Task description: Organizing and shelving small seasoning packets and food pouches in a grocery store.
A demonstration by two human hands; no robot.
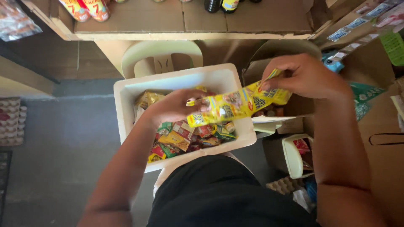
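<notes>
A grey floor and a raw wooden shelf (185, 21) frame the scene; the shelf, bearing bottles, sits beyond a white foam box (126, 94) — thick-walled, square, matte. The box rests on the person's lap and is heaped with small glossy sachets (179, 141) in red, green and yellow. Just above its right half, a strip of joined yellow packets (235, 105) is stretched slantwise between both hands. The left hand (174, 107), over the box's middle, is closed on the strip's lower end; the right hand (303, 75), past the box's right rim, pinches the upper end. Behind the box stands a pale plastic chair (162, 54) with a rounded back; cardboard cartons (378, 126) crowd its right.
</notes>
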